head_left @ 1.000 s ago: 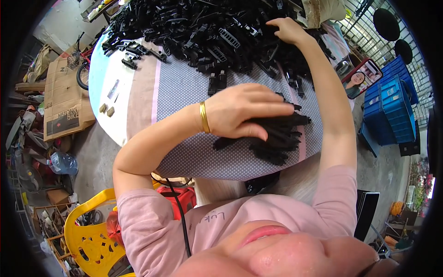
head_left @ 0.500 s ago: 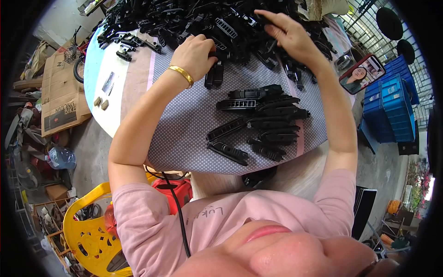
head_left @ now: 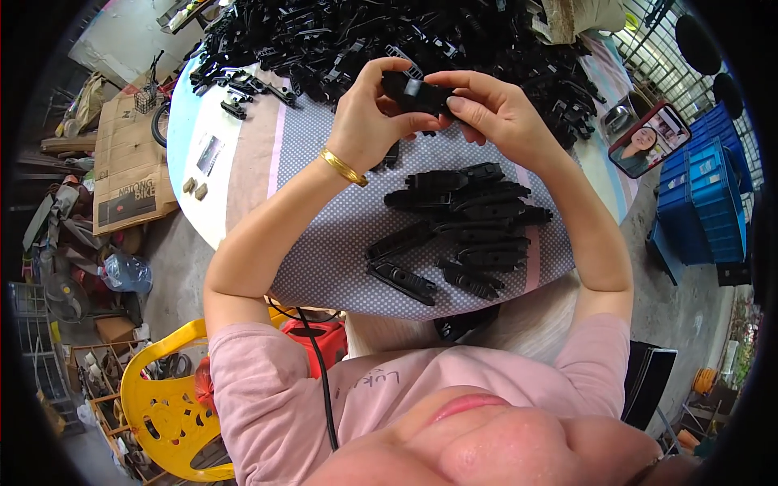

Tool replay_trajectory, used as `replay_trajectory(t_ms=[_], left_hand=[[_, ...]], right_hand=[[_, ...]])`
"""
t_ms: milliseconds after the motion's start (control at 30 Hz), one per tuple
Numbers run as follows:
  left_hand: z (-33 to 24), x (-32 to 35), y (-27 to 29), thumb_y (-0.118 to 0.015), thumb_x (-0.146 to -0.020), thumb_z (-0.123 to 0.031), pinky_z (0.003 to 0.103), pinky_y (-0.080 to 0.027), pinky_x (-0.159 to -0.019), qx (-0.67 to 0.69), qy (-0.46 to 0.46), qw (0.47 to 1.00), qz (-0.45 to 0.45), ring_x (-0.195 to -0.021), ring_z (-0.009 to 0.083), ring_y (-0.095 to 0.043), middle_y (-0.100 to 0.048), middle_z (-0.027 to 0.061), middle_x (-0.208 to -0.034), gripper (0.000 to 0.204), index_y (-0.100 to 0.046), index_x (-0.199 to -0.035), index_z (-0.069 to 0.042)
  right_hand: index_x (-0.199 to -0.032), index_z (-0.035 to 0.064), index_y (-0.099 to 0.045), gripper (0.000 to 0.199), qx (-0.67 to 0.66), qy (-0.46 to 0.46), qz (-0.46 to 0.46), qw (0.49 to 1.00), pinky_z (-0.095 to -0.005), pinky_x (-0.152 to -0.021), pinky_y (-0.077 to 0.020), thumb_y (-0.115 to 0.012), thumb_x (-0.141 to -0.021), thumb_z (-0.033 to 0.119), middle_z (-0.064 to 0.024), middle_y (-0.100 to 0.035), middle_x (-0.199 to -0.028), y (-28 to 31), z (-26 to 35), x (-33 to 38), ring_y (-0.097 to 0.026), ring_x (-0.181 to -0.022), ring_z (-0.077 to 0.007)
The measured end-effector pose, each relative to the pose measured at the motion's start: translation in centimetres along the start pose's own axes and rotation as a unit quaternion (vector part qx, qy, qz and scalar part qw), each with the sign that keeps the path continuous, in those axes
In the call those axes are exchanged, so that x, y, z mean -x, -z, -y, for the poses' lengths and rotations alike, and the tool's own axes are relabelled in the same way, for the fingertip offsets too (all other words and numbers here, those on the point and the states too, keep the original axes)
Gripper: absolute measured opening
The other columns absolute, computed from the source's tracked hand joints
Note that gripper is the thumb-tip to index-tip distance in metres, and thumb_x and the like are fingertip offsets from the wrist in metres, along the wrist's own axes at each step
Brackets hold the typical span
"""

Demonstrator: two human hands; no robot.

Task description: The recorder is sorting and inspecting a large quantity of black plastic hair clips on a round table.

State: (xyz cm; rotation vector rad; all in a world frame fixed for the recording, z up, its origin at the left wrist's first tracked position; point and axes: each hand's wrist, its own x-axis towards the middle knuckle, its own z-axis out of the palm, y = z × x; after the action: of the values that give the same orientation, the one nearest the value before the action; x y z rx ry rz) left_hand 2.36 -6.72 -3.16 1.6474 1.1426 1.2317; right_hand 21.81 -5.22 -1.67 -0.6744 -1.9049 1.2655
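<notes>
Between both hands, above the table, is a black plastic part (head_left: 423, 95) with a shiny grey patch on top. My left hand (head_left: 366, 105) grips its left end between thumb and fingers, a gold bracelet at the wrist. Its right end is pinched by my right hand (head_left: 490, 112); the fingers partly cover it, so its full shape is hidden. Beyond the hands spreads a large heap of black plastic parts (head_left: 284, 36). Closer to me lies a group of long, ribbed black plastic pieces (head_left: 486, 212), side by side on the dotted cloth.
The round table (head_left: 316, 267) wears a striped, dotted cloth. On its left lie two small brown lumps (head_left: 194, 189) and a small flat packet (head_left: 210, 155). A propped phone (head_left: 648, 139) stands at the right edge, near blue crates (head_left: 701, 202). A yellow chair (head_left: 166, 405) is at lower left.
My right hand has come from the heap's right side to meet my left. My left hand has moved slightly right, and the black plastic part is now held between them.
</notes>
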Motion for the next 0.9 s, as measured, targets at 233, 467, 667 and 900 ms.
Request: replay_trajectory(t_ms=[233, 467, 667, 900], left_hand=[[-0.2, 0.7, -0.4, -0.075, -0.062, 0.002, 0.025, -0.053, -0.072, -0.142, -0.119, 0.982, -0.035, -0.084, 0.0147, -0.063, -0.061, 0.0064, -0.091, 0.060, -0.049, -0.115, -0.005], [0.0, 0.9, -0.3, -0.066, -0.071, 0.004, 0.024, -0.052, -0.073, -0.085, -0.084, 0.992, -0.048, -0.082, 0.0133, -0.063, -0.064, 0.0079, -0.093, 0.043, -0.054, -0.112, -0.002], [-0.5, 1.1, -0.7, -0.066, -0.074, 0.000, 0.022, -0.051, -0.073, 0.050, -0.091, 0.995, -0.003, -0.083, 0.0101, -0.062, -0.063, 0.0067, -0.095, 0.041, -0.054, -0.113, 0.000], [-1.0, 0.8, 0.3, -0.068, -0.075, -0.003, 0.018, -0.050, -0.070, 0.036, -0.084, 0.996, 0.007, -0.080, 0.0073, -0.060, -0.065, 0.0049, -0.094, 0.036, -0.059, -0.110, -0.001]], right_hand=[[-0.117, 0.0082, -0.057, 0.030, 0.077, 0.022, -0.025, 0.996, -0.0165, -0.052, -0.0410, -0.054, -0.088, 0.011, 0.0008, -0.057, -0.075, -0.4, -0.4, -0.2, -0.048, -0.060, -0.0037], [-0.112, 0.0026, -0.058, 0.028, 0.073, 0.037, -0.027, 0.996, -0.0209, -0.060, -0.0473, -0.056, -0.085, 0.009, -0.0060, -0.064, -0.080, -0.8, 0.1, 0.1, -0.058, -0.069, -0.0079], [-0.109, 0.0018, -0.060, 0.027, 0.277, 0.211, -0.095, 0.933, -0.0208, -0.056, -0.0451, -0.058, -0.082, 0.006, -0.0073, -0.061, -0.078, -0.3, -1.1, -0.2, -0.054, -0.063, -0.0099], [-0.107, 0.0021, -0.059, 0.042, 0.366, 0.182, -0.105, 0.906, -0.0280, -0.067, -0.0486, -0.073, -0.070, 0.016, -0.0115, -0.057, -0.106, -0.2, 0.4, 0.3, -0.060, -0.080, -0.0219]])
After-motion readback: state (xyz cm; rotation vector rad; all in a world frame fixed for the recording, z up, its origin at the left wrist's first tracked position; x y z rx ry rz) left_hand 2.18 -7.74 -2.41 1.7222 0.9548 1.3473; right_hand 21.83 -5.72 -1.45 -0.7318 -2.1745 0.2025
